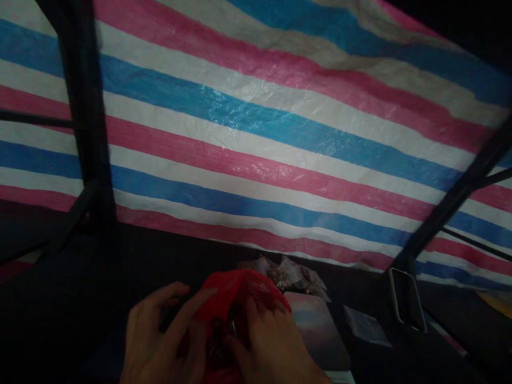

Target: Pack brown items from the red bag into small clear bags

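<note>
- A red plastic bag [236, 290] is held between both hands low in the head view, just above the dark table [80, 298].
- The left hand [160, 341] is laid against the bag's left side, its fingers [188, 314] spread and curved over the film; they are closed on the bag loosely rather than pinched.
- The right hand [272, 346] is pressed on the bag's right side, with its fingers [252, 314] bent into the crumpled mouth; the film is gripped there.
- The bag is judged thin, soft and very light in itself; it would crumple and slide under the fingertips, so a bunched fold of the rim is the surest place to be taken.
- Dark small pieces seem to be inside the opening; what they are cannot be told in this light.
- Just behind the bag, a heap of small clear packets [292, 274] is seen, and a flat grey slab [320, 330] lies beside the right hand.
- Further right, one flat clear pouch [366, 325] and an upright phone [408, 301] are seen.
- A striped tarpaulin [280, 133] fills the background.
</note>
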Motion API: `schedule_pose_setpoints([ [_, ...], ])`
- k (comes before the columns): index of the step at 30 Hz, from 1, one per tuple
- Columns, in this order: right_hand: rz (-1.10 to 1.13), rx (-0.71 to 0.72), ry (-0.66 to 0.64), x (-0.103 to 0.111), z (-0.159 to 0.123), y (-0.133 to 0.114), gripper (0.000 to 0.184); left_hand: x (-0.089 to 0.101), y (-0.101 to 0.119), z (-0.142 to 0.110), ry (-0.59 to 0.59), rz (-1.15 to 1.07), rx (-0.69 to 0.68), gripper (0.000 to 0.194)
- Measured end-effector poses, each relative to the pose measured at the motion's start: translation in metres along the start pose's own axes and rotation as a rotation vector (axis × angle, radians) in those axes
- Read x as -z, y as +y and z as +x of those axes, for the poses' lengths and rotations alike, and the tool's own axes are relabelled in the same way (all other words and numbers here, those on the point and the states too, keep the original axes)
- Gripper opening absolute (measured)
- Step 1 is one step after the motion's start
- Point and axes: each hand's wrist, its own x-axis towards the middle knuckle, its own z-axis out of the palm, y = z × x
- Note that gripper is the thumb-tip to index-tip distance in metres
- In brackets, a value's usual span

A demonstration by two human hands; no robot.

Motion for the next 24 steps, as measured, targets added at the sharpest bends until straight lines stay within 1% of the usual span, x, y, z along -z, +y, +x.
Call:
schedule_pose_setpoints([
  [1,0.021,-0.002,-0.020,-0.001,0.002,-0.001,0.044,-0.002,0.001,-0.001,-0.031,0.009,0.028,0.034],
  [2,0.041,0.006,-0.028,-0.003,0.003,-0.001,0.046,-0.005,0.002,-0.002,-0.094,-0.017,0.071,0.038],
  [4,0.071,0.045,0.002,-0.006,0.003,0.002,0.044,-0.009,0.002,-0.003,-0.257,-0.126,0.164,0.041],
  [5,0.083,0.069,0.028,-0.008,0.001,0.005,0.042,-0.011,0.000,-0.004,-0.322,-0.180,0.190,0.041],
  [6,0.086,0.093,0.051,-0.009,-0.001,0.009,0.039,-0.011,-0.001,-0.005,-0.360,-0.217,0.192,0.043],
  [7,0.079,0.114,0.063,-0.009,-0.003,0.014,0.036,-0.011,-0.003,-0.005,-0.361,-0.228,0.183,0.047],
  [9,0.030,0.151,0.073,-0.006,-0.008,0.024,0.034,-0.008,-0.006,-0.004,-0.280,-0.174,0.168,0.050],
  [11,-0.056,0.179,0.072,-0.002,-0.012,0.033,0.035,-0.004,-0.008,-0.003,-0.190,-0.092,0.142,0.050],
  [13,-0.159,0.183,0.059,0.003,-0.014,0.041,0.037,-0.001,-0.010,-0.002,-0.145,-0.025,0.123,0.048],
  [15,-0.243,0.165,0.029,0.007,-0.015,0.044,0.038,0.000,-0.013,-0.003,-0.145,0.016,0.129,0.049],
  [17,-0.294,0.149,0.005,0.010,-0.014,0.044,0.040,0.000,-0.014,-0.004,-0.162,0.014,0.163,0.049],
  [20,-0.295,0.147,-0.005,0.014,-0.014,0.038,0.042,-0.001,-0.010,-0.002,-0.178,-0.040,0.213,0.046],
  [22,-0.249,0.169,-0.019,0.017,-0.016,0.034,0.042,0.000,-0.002,0.002,-0.163,-0.013,0.198,0.040],
  [24,-0.187,0.204,-0.060,0.018,-0.018,0.032,0.041,0.004,0.008,0.005,-0.113,0.060,0.123,0.038],
])
